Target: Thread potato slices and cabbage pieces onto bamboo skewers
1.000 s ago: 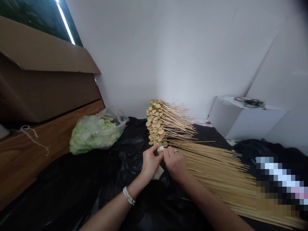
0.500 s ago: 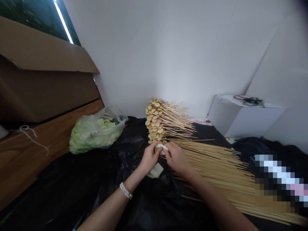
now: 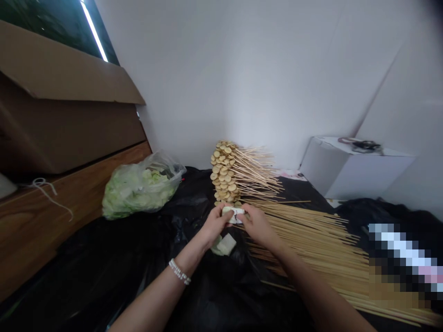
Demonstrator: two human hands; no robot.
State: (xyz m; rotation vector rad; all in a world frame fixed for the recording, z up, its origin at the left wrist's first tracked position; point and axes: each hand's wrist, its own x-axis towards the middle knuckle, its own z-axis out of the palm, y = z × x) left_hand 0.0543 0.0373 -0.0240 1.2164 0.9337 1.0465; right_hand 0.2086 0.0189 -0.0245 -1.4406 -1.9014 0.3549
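Note:
My left hand and my right hand pinch a pale cabbage leaf piece between them, just in front of a stack of potato-like round slices on skewers. The left fingers close on the piece's left end and the right fingers on its other end. It looks folded, with a dark split or crease at its middle. Below the left hand, more pale cabbage pieces lie on the black plastic sheet. Bare bamboo skewers spread out beside the right hand and partly under its forearm.
A clear plastic bag of cabbage stands to the left. Behind it, a large cardboard box sits on a wooden surface with a white string. A white box stands at right against the white wall.
My fingers have moved slightly apart along the cabbage piece, showing more of its face and the dark crease. The view has shifted a little; the surroundings look the same.

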